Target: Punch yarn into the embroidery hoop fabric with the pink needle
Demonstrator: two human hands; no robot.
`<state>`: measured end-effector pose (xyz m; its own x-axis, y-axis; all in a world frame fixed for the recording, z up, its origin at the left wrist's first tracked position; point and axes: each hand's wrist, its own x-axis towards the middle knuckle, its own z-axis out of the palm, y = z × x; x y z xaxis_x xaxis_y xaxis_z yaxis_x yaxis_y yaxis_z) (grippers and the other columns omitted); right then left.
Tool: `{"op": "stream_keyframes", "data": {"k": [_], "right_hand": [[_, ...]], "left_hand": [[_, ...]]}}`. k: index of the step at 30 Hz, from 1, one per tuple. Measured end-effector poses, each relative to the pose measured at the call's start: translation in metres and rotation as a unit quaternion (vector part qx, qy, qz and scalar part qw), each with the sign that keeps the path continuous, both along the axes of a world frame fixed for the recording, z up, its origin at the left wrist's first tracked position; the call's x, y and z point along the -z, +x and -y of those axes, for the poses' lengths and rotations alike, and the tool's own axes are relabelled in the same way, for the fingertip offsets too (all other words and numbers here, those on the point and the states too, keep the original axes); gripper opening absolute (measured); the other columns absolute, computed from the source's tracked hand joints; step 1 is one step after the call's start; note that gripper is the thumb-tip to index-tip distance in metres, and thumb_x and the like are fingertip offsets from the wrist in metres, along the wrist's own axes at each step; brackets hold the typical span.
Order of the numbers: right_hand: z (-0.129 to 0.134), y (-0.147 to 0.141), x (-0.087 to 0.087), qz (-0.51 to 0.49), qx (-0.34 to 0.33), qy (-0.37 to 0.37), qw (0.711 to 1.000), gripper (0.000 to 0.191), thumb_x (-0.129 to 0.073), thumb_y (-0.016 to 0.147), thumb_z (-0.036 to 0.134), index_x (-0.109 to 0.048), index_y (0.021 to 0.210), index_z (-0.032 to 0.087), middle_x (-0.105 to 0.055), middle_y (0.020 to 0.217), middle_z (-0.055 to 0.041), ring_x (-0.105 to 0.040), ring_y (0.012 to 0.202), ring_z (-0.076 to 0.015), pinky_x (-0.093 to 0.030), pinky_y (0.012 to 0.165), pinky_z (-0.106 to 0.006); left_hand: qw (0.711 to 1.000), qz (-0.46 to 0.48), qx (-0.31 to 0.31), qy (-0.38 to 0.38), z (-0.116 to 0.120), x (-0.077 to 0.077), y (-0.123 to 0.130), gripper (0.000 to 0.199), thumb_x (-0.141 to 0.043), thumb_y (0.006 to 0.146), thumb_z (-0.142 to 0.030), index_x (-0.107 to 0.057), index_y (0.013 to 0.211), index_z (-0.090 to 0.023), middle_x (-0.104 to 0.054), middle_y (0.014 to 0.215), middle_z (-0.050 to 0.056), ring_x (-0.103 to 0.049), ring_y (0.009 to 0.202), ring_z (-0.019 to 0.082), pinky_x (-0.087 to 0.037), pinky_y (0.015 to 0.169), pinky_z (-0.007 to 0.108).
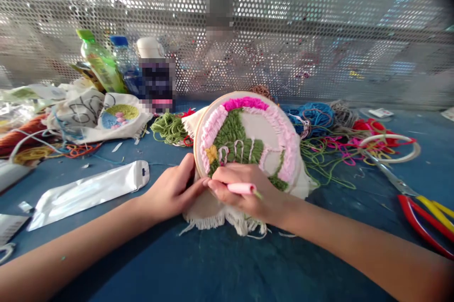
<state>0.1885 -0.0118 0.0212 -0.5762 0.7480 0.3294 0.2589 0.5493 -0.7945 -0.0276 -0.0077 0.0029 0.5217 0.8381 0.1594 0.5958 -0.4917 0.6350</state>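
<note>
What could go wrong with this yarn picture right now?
The right hand holds the pink tool close to the left hand; a slip might poke a finger, though the tool's tip is hidden.
The loose green yarn lies tangled beside the hoop and could snag.
The fringed cloth hangs below the hoop and might get caught.

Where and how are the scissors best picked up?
Probably by the red-and-yellow handles, coming from the near right: they point that way, while the metal blades point away toward the white ring. The right hand is nearer but holds the pink tool, so it would likely need freeing first.
</note>
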Motion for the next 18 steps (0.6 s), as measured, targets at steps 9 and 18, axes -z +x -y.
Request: {"op": "stream_keyframes", "data": {"k": [9,18], "right_hand": [[-0.023,0.002,0.015,-0.255,0.122,-0.232,0.931,0.037,-0.044,0.094,0.040,-0.048,0.064,0.020,-0.037,0.043,0.0083,-0.027,0.034,-0.0060,-0.019,0.035,-0.021],[-0.006,0.000,0.008,-0.077,0.035,-0.053,0.995,0.022,-0.053,0.092,0.036,-0.054,0.077,0.021,-0.057,0.068,0.0013,-0.051,0.060,-0.0111,-0.038,0.055,-0.024]], "left_hand": [[0.993,0.074,-0.011,-0.090,-0.005,-0.004,0.005,0.026,-0.045,0.094,-0.048,-0.047,0.093,-0.022,-0.059,0.078,0.000,-0.057,0.072,0.018,-0.046,0.060,0.027],[0.990,0.100,0.007,-0.100,-0.006,-0.004,0.004,0.030,-0.048,0.093,-0.050,-0.051,0.094,-0.020,-0.059,0.074,-0.001,-0.058,0.069,0.017,-0.047,0.056,0.025]]}}
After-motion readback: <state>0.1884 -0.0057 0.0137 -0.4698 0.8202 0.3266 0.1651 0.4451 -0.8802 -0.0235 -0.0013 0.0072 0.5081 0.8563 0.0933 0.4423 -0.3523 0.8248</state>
